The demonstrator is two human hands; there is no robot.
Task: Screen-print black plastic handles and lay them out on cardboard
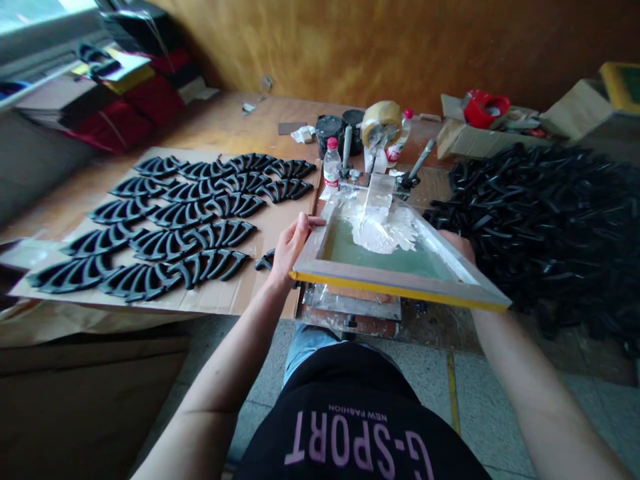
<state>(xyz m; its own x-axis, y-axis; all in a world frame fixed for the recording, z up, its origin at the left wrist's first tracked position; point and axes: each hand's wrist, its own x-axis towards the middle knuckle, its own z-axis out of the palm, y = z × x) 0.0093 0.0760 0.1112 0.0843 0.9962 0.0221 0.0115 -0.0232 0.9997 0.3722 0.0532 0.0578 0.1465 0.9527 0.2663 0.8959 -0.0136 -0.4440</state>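
Note:
A screen-printing frame [400, 285] with a yellow front edge is tilted in front of me. White ink [385, 237] lies thick on its green mesh, and an ink-smeared squeegee block [381, 193] stands at the far end. My left hand [293, 245] is closed on the left side of the frame, thumb up and a finger over the wood. On the right side, my right hand [459, 245] is at the frame's outer edge and looks closed on it; its fingers are partly hidden. Below the frame shows a metal base plate [350, 307].
Rows of black curved handles [165, 213] lie on cardboard [280, 220] at left. A big heap of black handles [540, 233] fills the right. Behind stand bottles [331, 163], dark tubs [329, 133], a tape roll [381, 123] and a cardboard box [480, 143].

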